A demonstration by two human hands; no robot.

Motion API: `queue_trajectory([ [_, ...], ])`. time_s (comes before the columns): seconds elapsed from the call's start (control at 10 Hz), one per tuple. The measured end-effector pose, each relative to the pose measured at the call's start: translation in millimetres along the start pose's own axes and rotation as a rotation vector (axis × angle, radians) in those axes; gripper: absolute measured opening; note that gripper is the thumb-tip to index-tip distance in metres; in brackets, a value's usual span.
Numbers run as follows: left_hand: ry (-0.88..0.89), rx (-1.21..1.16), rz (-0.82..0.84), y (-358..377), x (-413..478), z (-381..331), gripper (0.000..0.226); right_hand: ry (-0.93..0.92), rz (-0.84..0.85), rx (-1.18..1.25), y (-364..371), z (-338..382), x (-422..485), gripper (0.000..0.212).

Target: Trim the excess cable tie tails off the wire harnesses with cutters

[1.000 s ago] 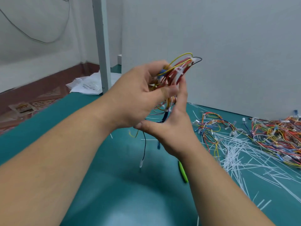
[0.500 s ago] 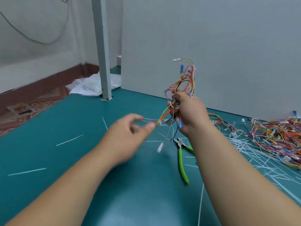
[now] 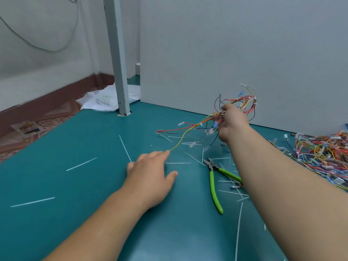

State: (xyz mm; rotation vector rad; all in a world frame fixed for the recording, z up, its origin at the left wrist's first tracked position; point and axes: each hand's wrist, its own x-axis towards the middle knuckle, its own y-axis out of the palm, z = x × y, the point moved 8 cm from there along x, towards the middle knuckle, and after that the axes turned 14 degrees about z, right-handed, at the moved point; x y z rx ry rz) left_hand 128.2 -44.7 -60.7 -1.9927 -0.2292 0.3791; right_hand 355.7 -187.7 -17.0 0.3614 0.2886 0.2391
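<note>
Right arm is extended forward with the right hand [image 3: 232,122] raised and its fingers curled round a wire harness [image 3: 243,101]. Left hand [image 3: 150,176] is held low, palm down, fingers loosely spread. The harness's yellow wire [image 3: 180,142] ends at its fingertips; whether it is pinched cannot be told. Green-handled cutters [image 3: 213,178] lie flat between the forearms.

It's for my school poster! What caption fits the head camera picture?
Right hand holds a wire harness, one yellow wire reaching the left hand; green cutters lie on the table.
</note>
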Motion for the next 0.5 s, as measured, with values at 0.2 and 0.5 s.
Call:
queue_trajectory([
  [0.2, 0.263, -0.025, 0.118, 24.7, -2.2, -24.5, 0.062, 0.09, 0.298, -0.206, 20.7, -10.5, 6.8, 0.039],
  [0.5, 0.208, -0.113, -0.12, 12.8, -4.4, -12.5, 0.042, -0.554, 0.081, -0.224, -9.7, 76.8, -37.7, 0.018],
])
